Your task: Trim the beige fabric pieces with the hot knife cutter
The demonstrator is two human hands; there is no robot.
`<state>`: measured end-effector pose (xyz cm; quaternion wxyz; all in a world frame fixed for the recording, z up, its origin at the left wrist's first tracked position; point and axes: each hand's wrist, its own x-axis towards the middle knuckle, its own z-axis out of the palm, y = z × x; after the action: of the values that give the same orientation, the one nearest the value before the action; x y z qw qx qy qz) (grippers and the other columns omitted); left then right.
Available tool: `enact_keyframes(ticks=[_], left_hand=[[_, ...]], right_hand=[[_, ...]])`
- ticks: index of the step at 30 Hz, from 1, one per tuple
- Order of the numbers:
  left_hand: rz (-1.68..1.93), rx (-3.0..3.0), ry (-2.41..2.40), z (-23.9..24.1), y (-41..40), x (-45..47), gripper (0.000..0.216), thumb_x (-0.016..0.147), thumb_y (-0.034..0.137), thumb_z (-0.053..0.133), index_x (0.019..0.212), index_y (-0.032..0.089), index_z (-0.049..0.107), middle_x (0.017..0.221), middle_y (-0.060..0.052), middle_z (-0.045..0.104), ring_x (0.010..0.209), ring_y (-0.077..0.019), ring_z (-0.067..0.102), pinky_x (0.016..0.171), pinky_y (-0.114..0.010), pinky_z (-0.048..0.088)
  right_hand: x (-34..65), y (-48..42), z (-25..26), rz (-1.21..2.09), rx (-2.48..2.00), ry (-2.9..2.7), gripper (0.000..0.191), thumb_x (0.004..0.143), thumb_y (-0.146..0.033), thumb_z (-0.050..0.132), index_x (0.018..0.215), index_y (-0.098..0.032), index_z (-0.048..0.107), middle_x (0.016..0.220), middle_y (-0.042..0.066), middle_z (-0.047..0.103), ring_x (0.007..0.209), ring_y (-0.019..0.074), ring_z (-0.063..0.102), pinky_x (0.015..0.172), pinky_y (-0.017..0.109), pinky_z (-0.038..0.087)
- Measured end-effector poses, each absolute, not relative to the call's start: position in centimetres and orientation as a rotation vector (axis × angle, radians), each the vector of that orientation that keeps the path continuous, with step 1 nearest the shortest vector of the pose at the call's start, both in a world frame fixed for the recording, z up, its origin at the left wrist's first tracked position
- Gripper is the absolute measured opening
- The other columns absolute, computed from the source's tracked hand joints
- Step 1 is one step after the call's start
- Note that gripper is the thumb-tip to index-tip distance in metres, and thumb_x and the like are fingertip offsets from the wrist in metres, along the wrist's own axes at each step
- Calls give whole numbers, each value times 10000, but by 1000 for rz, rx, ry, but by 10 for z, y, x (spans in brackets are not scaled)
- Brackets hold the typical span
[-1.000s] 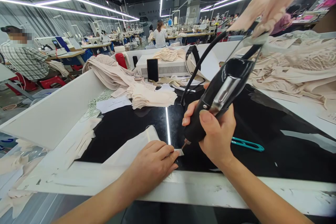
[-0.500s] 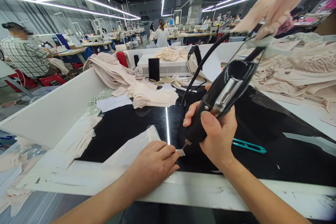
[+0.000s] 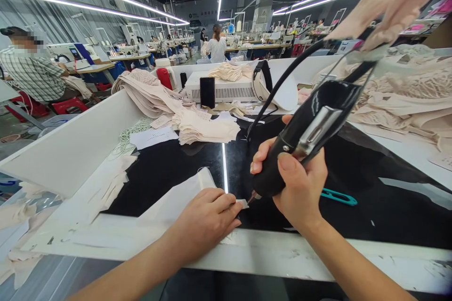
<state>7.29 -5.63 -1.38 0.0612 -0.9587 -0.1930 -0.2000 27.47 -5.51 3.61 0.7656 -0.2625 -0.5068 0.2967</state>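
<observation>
My left hand (image 3: pixel 206 223) lies over a white sheet of thin material (image 3: pixel 173 197), fingers together and pressing its folded edge to the black work surface (image 3: pixel 158 164). A small end of the sheet pokes out beyond the fingertips. My right hand (image 3: pixel 300 181) is wrapped round a thick black corded hand tool (image 3: pixel 307 127), tilted, with a silver lever on its side. Its pointed metal tip (image 3: pixel 253 196) is close to that small end; I cannot tell whether they touch. To the right of the hand lies a teal slotted tool (image 3: pixel 339 197).
Beige fabric pieces (image 3: pixel 208 127) and a black phone (image 3: pixel 207 92) stand toward the back, before a vented white box (image 3: pixel 226 87). More beige fabric (image 3: pixel 406 99) is heaped at right. A blurred, hand-like pinkish shape (image 3: pixel 391 14) hangs upper right. A person (image 3: pixel 33 68) sits at left.
My right hand and the black tool have shifted slightly right, and the tool leans further over to the right. My left hand and the white sheet stay in place.
</observation>
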Motion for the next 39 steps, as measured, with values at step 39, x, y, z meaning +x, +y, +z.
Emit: enact_keyframes(ticks=[39], left_hand=[[-884,-2968,-642,-23,-42,55,137,1082,113,665,1119,153,792,1081,-50,784,984,-208,723,944,-337,586]], right_hand=[[274,-60,47,579,-673,-998,544,787,-421,929,1247,-279,676,699,-53,750,475,176,624,473,297,564]])
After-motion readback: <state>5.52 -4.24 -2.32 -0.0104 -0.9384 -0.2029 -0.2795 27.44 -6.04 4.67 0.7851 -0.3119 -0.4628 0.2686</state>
